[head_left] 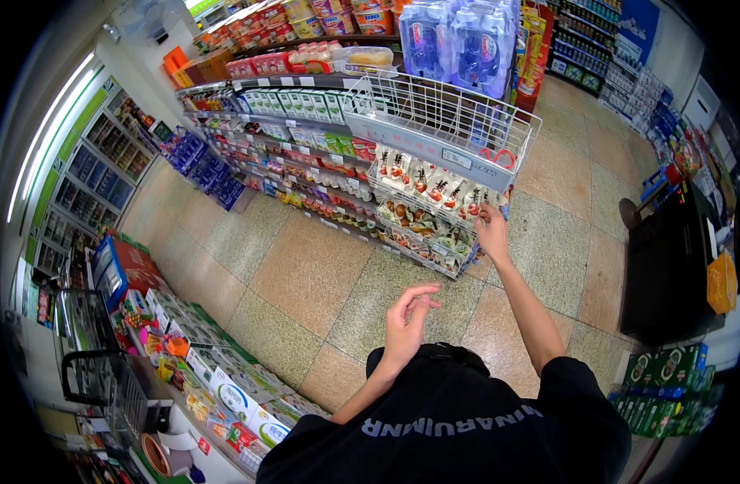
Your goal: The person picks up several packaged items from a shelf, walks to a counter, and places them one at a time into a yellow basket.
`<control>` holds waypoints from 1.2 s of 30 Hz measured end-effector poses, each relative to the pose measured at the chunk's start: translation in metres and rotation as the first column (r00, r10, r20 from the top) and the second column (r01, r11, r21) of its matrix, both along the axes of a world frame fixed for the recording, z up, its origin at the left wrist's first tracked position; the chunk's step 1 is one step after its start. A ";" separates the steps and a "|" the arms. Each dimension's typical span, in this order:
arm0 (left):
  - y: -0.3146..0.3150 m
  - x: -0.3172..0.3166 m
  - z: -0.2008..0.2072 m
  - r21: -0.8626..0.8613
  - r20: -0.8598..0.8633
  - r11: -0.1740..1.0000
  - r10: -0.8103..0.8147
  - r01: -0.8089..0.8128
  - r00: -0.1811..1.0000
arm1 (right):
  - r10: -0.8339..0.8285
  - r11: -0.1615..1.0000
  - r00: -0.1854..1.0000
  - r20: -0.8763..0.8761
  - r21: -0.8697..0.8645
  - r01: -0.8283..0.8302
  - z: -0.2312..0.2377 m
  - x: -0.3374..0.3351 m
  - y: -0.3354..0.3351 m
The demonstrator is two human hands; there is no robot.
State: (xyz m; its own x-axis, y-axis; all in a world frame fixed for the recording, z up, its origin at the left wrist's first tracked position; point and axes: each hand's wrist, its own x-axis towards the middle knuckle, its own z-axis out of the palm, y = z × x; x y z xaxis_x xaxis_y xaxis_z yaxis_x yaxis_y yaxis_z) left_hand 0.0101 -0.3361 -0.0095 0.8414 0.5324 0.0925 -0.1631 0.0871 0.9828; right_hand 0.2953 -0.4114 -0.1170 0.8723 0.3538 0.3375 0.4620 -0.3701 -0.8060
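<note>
At the end of the long shop shelf, a white wire rack carries several tiers of pkgd food. One tier, just below the grey front strip, holds a row of white packets w/ dark lettering & red pics, set side by side. R hand is at the R end of that row, arm stretched fwd, fingers bent & close together, at the last packet; can't tell for sure if they grip it, as the fingertips show too small. Mixed brown & green packets sit on the tier below.

L hand is well apart from the rack, over the tiled floor & near the black shirt, half-curled w/ a gap btwn thumb & fingers.

Blue-wrapped bottle packs stand behind the rack's top. White-&-green cartons line the shelf just L of it. Lower L: stacked boxes. Far R: a black cabinet w/ a yellow basket beside it.
</note>
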 end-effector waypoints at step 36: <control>0.010 -0.004 -0.016 -0.210 -0.113 0.975 -0.103 0.078 0.988 | 0.484 0.815 0.677 -0.554 0.567 -0.119 0.123 -0.210 -0.082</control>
